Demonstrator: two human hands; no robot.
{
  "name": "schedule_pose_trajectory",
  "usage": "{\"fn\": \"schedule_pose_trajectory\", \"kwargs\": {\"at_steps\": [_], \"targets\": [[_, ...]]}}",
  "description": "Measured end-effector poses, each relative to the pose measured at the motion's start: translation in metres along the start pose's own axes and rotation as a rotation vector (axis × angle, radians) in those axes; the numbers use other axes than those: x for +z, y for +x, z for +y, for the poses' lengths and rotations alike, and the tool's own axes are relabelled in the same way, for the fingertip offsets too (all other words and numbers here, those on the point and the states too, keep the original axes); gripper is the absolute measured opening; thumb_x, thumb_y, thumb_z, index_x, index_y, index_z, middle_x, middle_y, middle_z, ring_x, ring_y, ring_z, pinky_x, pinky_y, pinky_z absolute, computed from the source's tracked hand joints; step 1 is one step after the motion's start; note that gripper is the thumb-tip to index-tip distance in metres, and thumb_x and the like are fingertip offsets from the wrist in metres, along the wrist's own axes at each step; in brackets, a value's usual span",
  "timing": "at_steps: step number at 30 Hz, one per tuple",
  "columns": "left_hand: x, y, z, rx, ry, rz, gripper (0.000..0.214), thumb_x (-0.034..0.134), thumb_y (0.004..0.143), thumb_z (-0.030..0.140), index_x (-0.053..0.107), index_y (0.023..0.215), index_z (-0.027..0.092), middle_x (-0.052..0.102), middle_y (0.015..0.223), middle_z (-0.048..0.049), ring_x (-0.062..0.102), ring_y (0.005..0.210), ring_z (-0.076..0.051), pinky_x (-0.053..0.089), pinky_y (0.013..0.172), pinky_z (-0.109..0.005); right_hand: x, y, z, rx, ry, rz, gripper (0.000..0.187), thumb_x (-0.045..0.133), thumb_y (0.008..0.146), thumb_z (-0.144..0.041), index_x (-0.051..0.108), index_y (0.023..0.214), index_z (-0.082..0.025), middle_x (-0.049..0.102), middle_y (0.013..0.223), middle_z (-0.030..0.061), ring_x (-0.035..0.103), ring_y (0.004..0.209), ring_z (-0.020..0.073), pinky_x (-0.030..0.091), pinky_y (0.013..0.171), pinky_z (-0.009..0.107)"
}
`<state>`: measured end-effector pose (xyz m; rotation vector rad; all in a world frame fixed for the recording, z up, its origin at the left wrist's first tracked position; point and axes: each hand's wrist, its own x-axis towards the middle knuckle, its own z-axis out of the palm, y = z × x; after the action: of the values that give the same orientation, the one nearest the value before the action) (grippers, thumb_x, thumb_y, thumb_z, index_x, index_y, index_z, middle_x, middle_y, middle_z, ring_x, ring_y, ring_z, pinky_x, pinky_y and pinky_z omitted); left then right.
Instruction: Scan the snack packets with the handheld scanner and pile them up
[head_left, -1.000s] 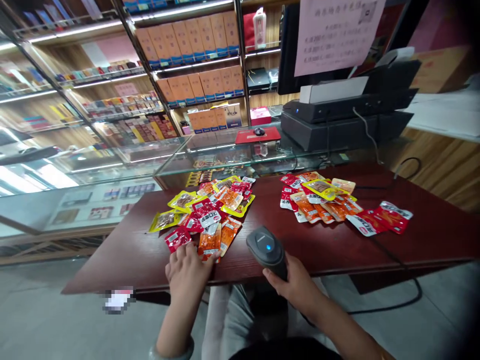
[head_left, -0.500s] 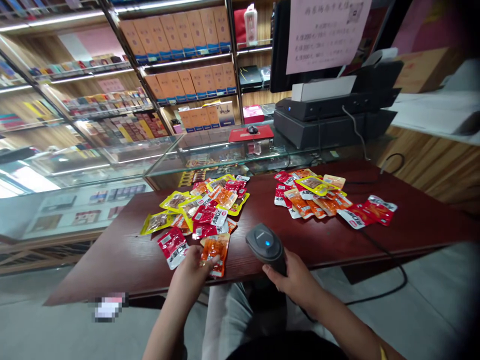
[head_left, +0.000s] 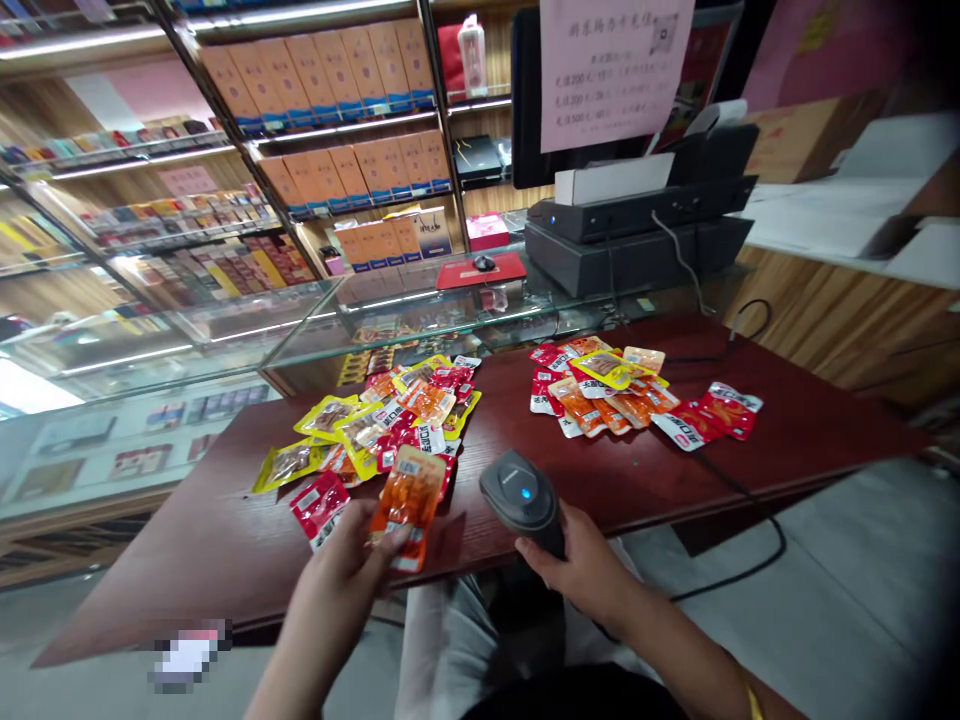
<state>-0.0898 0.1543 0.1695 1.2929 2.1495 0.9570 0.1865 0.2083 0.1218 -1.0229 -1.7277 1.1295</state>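
Pinched in my left hand point(head_left: 352, 555) is an orange snack packet point(head_left: 411, 495), tilted up in front of the left pile. My right hand point(head_left: 581, 560) grips a dark barcode scanner point(head_left: 517, 495) by its handle, a blue light showing on top; its head points toward the piles. The left pile of snack packets point(head_left: 367, 430) mixes yellow, red and orange ones. Beside my left wrist lies a red packet point(head_left: 320, 505), partly covered by the hand. Across the brown table point(head_left: 247, 540), a second pile of packets point(head_left: 600, 390) lies to the right, with red packets point(head_left: 709, 415) next to it.
Behind the table stands a glass display counter point(head_left: 322, 320) with a mouse point(head_left: 484, 263) on a red pad. At the back right are a black cash drawer point(head_left: 630, 255) and a monitor with a pink sign point(head_left: 611, 70). A black cable point(head_left: 750, 575) hangs over the table's front edge.
My left hand has lifted the orange packet off the table and tilted it up. The scanner stays in my right hand. The whole view has shifted slightly.
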Motion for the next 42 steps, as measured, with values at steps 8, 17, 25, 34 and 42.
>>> {"fn": "schedule_pose_trajectory", "kwargs": {"at_steps": [8, 17, 25, 34, 42], "targets": [[0.096, 0.022, 0.021, 0.030, -0.476, -0.312, 0.054, 0.073, 0.075, 0.062, 0.051, 0.105, 0.023, 0.063, 0.067, 0.0044, 0.052, 0.042, -0.012, 0.039, 0.047, -0.026, -0.015, -0.003, -0.004, -0.045, 0.026, 0.044, 0.025, 0.069, 0.087, -0.027, 0.071, 0.111, -0.021, 0.083, 0.104, 0.0084, 0.076, 0.094, 0.0267, 0.059, 0.089, 0.039], [0.128, 0.033, 0.047, 0.119, -0.414, -0.255, 0.037, 0.071, 0.080, 0.048, 0.058, 0.106, 0.025, 0.065, 0.069, 0.0024, 0.062, 0.055, -0.018, 0.050, 0.061, -0.030, -0.033, -0.008, -0.007, -0.054, -0.004, 0.110, 0.024, 0.071, 0.086, -0.026, 0.074, 0.110, -0.021, 0.084, 0.103, 0.0091, 0.077, 0.093, 0.0278, 0.061, 0.091, 0.039], [0.143, 0.036, 0.053, 0.172, -0.379, -0.274, 0.024, 0.068, 0.083, 0.043, 0.058, 0.096, 0.026, 0.063, 0.065, 0.0030, 0.061, 0.058, -0.018, 0.048, 0.060, -0.028, -0.042, -0.009, -0.012, -0.065, 0.031, 0.138, 0.026, 0.067, 0.087, -0.024, 0.075, 0.112, -0.020, 0.083, 0.104, 0.0085, 0.077, 0.093, 0.0274, 0.061, 0.091, 0.038], [0.163, 0.053, 0.080, 0.123, -0.450, -0.422, 0.043, 0.077, 0.073, 0.050, 0.059, 0.100, 0.022, 0.062, 0.057, 0.0050, 0.059, 0.049, -0.018, 0.046, 0.054, -0.028, -0.052, -0.008, 0.000, -0.055, 0.043, 0.215, 0.029, 0.069, 0.085, -0.020, 0.076, 0.113, -0.020, 0.083, 0.108, 0.0090, 0.077, 0.100, 0.0282, 0.058, 0.096, 0.038], [0.227, 0.089, 0.164, 0.118, -0.677, -0.563, 0.057, 0.090, 0.056, 0.051, 0.060, 0.091, 0.019, 0.066, 0.063, 0.0038, 0.058, 0.050, -0.012, 0.044, 0.050, -0.023, -0.068, -0.009, 0.011, -0.041, 0.012, 0.353, 0.025, 0.068, 0.082, -0.022, 0.074, 0.106, -0.017, 0.082, 0.101, 0.0110, 0.076, 0.092, 0.0290, 0.060, 0.089, 0.038]]}}
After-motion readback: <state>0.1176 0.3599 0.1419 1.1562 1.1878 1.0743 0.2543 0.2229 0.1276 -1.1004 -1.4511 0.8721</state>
